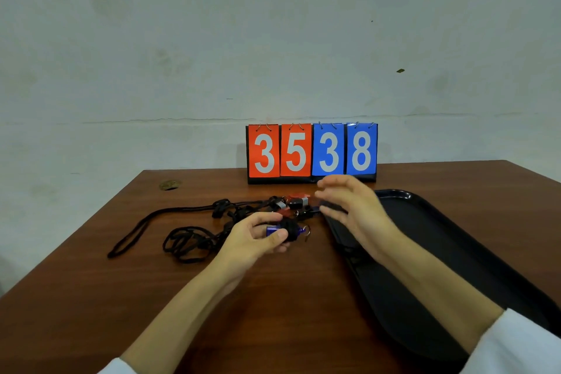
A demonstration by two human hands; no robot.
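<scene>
Your left hand (255, 237) grips a blue whistle (273, 230) between thumb and curled fingers, just above the table (121, 297) at centre. A black cord (290, 228) sits bunched around the whistle's right half, and a small metal ring (307, 235) hangs at its right end.

Your right hand (355, 212) holds nothing. Its fingers are spread and loosely extended, pointing left, and the hand is blurred. It hovers over the far left edge of the black tray (440, 237), to the right of the whistle and apart from it. Whether it touches anything below cannot be told.

Just beyond your left hand lies a cluster of other whistles (293, 202), red and dark pieces among them, too tangled to count. Their black lanyards (188, 240) trail left and near across the table in loose loops.

The tray lies on the right side of the table and runs from the far middle towards the near right corner. A flip scoreboard (312, 152) stands at the far edge of the table, showing 3 and 5 on red cards and 3 and 8 on blue. White sleeves (516, 343) show at both wrists.
</scene>
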